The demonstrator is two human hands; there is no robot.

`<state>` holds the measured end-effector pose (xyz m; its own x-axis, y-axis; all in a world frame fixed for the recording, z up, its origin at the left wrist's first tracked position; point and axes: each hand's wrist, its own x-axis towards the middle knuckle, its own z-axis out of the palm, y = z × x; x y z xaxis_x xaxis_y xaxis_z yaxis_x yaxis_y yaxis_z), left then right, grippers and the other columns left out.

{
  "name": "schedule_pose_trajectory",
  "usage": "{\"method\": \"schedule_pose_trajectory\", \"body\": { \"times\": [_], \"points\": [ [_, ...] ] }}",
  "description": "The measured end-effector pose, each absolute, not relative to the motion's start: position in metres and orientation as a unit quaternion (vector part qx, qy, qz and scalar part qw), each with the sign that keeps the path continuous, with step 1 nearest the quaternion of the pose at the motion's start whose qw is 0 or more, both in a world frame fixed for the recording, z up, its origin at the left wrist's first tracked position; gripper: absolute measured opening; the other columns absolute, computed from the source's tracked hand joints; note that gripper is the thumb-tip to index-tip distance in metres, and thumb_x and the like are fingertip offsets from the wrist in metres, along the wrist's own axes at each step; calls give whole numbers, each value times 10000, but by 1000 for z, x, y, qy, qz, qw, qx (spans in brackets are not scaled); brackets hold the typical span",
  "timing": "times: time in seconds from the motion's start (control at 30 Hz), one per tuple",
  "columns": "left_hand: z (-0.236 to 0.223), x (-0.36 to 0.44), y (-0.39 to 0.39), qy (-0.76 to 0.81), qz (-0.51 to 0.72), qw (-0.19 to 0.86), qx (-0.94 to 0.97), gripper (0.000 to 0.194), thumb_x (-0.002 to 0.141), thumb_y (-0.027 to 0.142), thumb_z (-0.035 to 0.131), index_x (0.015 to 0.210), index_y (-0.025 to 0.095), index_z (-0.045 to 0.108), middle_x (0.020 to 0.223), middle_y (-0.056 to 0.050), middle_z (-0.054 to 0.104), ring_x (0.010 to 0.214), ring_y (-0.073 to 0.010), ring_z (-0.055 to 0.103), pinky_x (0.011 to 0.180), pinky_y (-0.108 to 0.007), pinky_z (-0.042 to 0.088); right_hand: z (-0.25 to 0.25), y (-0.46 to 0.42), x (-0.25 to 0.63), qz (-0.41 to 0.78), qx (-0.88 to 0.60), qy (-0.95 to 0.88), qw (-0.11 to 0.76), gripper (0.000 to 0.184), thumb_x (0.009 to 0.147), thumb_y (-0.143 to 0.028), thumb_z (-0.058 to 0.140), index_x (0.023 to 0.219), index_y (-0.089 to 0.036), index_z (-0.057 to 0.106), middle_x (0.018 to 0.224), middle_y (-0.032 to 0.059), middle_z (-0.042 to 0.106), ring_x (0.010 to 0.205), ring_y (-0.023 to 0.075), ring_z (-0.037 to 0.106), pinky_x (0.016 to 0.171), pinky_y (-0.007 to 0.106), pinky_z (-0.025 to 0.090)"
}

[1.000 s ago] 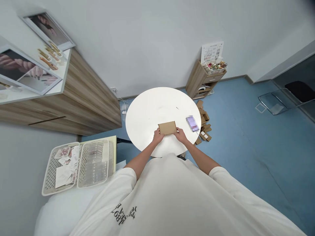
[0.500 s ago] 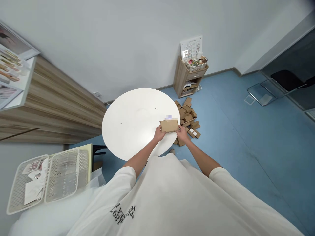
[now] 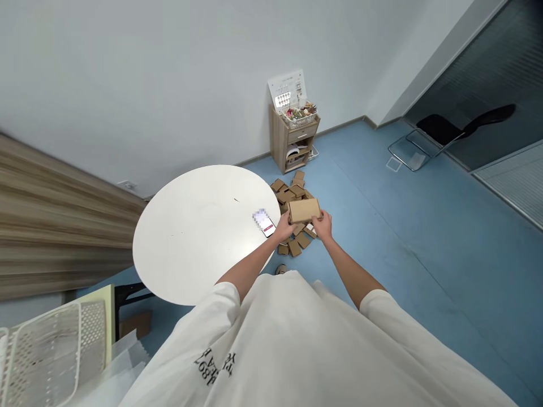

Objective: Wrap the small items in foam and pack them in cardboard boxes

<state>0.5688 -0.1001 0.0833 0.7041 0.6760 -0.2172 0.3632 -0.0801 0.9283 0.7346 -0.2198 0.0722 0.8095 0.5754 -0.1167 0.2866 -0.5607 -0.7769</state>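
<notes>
Between my two hands I hold a small brown cardboard box (image 3: 304,210), closed, in front of me past the right edge of the table. My left hand (image 3: 285,226) grips its left end, and my right hand (image 3: 323,225) grips the right end. Below and behind the box, a pile of brown cardboard boxes (image 3: 294,246) lies on the floor, partly hidden by what I hold. Close to my left hand, a phone (image 3: 267,226) with a lit, partly blurred screen rests on the round white table (image 3: 199,226).
A small wooden cabinet (image 3: 280,141) with a basket of dried flowers (image 3: 300,116) on top stands against the wall. To the right is a black folding chair (image 3: 439,129). White plastic baskets (image 3: 91,333) sit at lower left, near a large wooden cupboard (image 3: 63,215).
My view and body have turned right. The box in both hands has moved from over the table to beyond its right edge, above the box pile. The phone stays on the table.
</notes>
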Motion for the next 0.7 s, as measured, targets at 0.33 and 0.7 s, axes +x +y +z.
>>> {"method": "schedule_pose_trajectory", "body": {
  "times": [0.33, 0.7],
  "points": [
    [66, 582, -101, 377, 82, 535, 752, 891, 851, 310, 658, 1607, 119, 228, 1685, -170, 176, 1561, -336, 149, 1262, -444, 203, 51, -219, 752, 311, -814, -262, 416, 654, 877, -533, 545, 1462, -243, 520, 1501, 142, 474, 1246, 318, 591, 995, 459, 548],
    [68, 563, -93, 417, 109, 524, 735, 822, 812, 298, 664, 1557, 160, 348, 1625, -162, 327, 1504, -359, 296, 1232, -452, 275, 44, -208, 727, 376, -802, -277, 372, 531, 883, -480, 565, 1345, -225, 627, 1430, 115, 580, 1219, 307, 621, 1016, 429, 534]
  ]
}}
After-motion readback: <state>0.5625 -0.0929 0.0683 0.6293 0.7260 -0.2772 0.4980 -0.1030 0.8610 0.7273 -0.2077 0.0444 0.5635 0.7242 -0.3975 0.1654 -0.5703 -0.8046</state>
